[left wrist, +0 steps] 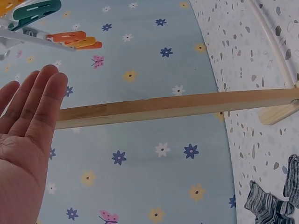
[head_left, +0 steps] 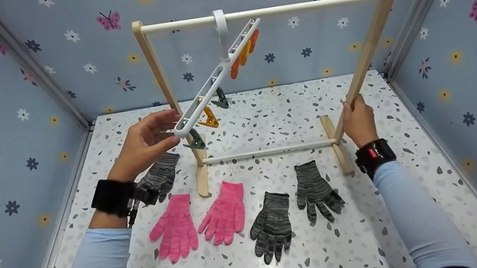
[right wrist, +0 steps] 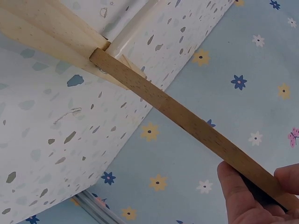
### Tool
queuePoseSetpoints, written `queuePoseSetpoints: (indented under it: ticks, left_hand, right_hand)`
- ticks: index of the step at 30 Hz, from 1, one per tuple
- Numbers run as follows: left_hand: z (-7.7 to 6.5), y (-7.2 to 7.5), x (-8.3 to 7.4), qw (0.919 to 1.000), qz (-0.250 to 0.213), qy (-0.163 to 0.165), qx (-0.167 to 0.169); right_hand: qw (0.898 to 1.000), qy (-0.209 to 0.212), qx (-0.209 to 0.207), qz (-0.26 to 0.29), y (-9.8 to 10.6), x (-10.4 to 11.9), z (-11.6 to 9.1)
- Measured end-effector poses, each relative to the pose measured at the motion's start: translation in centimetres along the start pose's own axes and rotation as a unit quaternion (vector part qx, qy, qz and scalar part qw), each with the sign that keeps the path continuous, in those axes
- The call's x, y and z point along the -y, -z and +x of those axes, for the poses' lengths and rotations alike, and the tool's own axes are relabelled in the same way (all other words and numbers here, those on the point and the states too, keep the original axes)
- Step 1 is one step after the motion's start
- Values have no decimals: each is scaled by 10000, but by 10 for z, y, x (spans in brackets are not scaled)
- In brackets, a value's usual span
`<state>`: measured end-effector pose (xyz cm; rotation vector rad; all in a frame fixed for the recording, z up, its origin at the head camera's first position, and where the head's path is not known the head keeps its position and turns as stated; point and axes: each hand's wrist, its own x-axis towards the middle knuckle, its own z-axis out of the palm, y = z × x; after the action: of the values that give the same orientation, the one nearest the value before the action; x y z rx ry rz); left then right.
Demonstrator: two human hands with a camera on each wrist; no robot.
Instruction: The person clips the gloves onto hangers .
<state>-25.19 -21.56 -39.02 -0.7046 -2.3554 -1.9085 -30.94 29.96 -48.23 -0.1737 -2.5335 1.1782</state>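
Beside white plastic, holding left hand [head_left: 142, 141] open at the near end of the clip hanger [head_left: 225, 65], hooked over the rod [head_left: 295, 7]; gripping the wooden rack's right post [head_left: 366, 55] with right hand [head_left: 359, 122]; apparently adjusting the hanger, probably calling for steadying next.

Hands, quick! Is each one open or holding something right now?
Left hand: open, at the near end of the white hanger; can't tell if touching.
Right hand: closed, holding the rack's wooden post.
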Motion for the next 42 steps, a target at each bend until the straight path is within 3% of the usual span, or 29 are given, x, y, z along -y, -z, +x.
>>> queuePoseSetpoints:
  ticks: [8,15,22,34,42]
  left_hand:
    - [-3,1,-1,9984,-495,-134,251]
    - [-4,0,-3,9916,-998,-526,628]
    - [-4,-4,-3,9857,-1147,-840,905]
    - [-1,-15,-11,9804,-1350,-1013,1012]
    - [0,-21,-13,9788,-1405,-1135,970]
  right_hand:
    - [10000,33,-78,3,-1,0,-1]
    - [9998,62,-165,44,-2,1,-1]
    - [9999,22,-157,2,-2,1,0]
    - [10000,-47,-34,56,-2,0,0]
    - [9997,145,-204,-63,-2,-1,0]
